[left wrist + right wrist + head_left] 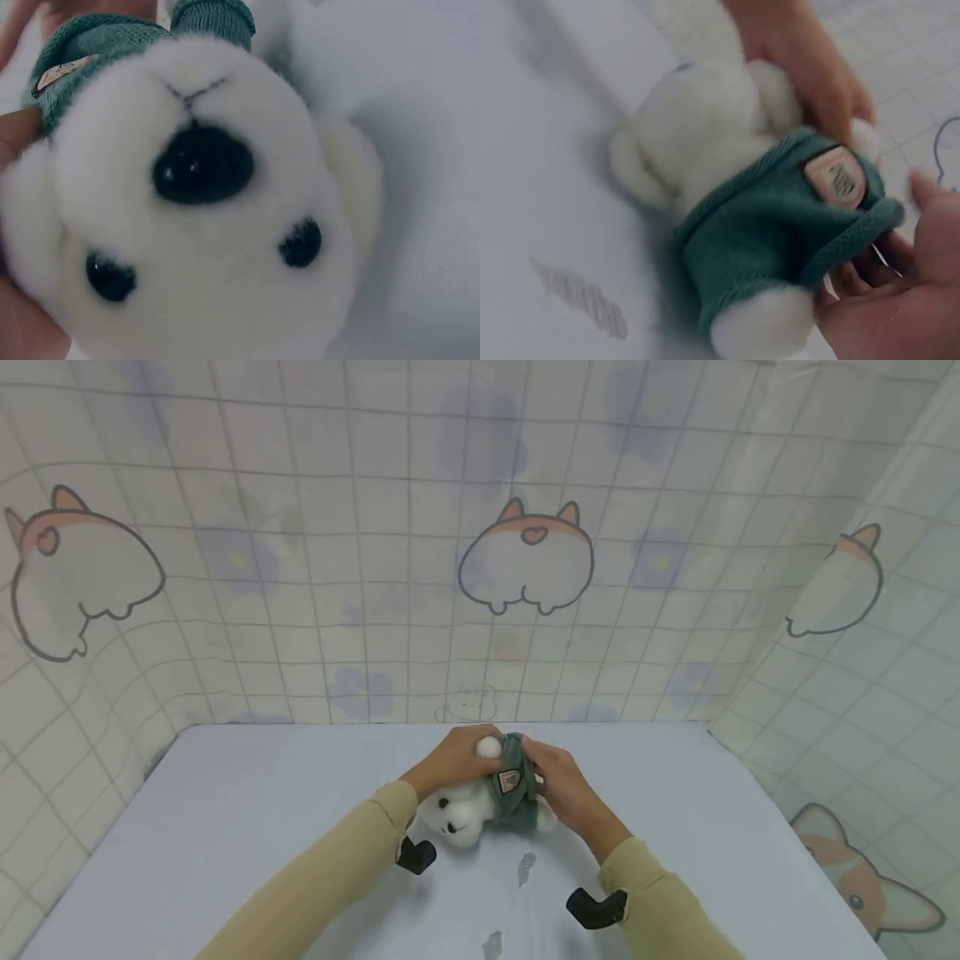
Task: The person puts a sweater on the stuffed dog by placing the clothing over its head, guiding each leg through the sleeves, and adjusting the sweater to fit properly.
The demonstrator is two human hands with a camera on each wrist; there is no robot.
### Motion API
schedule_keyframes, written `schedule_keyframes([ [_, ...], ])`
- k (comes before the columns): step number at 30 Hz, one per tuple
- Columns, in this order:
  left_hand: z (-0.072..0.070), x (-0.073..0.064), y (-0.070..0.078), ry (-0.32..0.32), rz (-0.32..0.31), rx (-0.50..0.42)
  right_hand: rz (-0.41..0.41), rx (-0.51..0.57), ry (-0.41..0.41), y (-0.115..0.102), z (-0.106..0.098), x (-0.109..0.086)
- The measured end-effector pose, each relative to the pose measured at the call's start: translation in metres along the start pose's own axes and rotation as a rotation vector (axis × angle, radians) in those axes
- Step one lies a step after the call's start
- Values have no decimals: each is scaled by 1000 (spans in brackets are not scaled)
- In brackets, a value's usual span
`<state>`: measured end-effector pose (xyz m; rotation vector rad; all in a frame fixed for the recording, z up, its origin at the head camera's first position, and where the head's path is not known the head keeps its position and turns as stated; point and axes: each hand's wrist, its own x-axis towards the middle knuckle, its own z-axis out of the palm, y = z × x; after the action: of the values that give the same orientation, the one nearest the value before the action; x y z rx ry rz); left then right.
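Observation:
A white plush bear (pixel 459 817) lies on its side on the table, head to the left, wearing green knit overalls (pixel 516 806) with a pale patch (pixel 836 178). My left hand (pixel 459 757) holds the bear's upper side by the raised paw (pixel 489 747). From the right, my right hand (pixel 562 783) grips the overalls near the leg; in the right wrist view its fingers curl beneath the knit edge, partly hidden by the cloth. The bear's face, with its black nose (pixel 202 165), fills the left wrist view upside down.
The white table (pixel 285 827) carries grey leaf-like marks (pixel 527 868) in front of the bear. A grid-patterned curtain (pixel 360 635) with corgi drawings surrounds its back and sides. Black wrist mounts (pixel 596 910) sit at both sleeves.

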<state>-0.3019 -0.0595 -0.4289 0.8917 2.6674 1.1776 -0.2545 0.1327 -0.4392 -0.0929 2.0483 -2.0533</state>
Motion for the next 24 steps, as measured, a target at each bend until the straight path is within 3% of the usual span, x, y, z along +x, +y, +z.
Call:
schedule_keyframes([
  [4,-3,-2,4,11,-36,-63,39,-172,129,11,-4,2],
  [7,-5,-2,6,13,-24,-114,46,-212,176,17,-6,2],
  [10,-7,-3,7,14,-2,-154,-9,-264,217,17,-7,-1],
  [13,-10,-4,8,21,-5,-132,-111,-353,244,8,-7,-4],
  [18,-11,-2,7,8,-105,-32,-199,-499,231,-10,-8,-4],
  [24,-9,-2,12,-17,-176,-45,-127,-579,153,-13,-11,3],
])
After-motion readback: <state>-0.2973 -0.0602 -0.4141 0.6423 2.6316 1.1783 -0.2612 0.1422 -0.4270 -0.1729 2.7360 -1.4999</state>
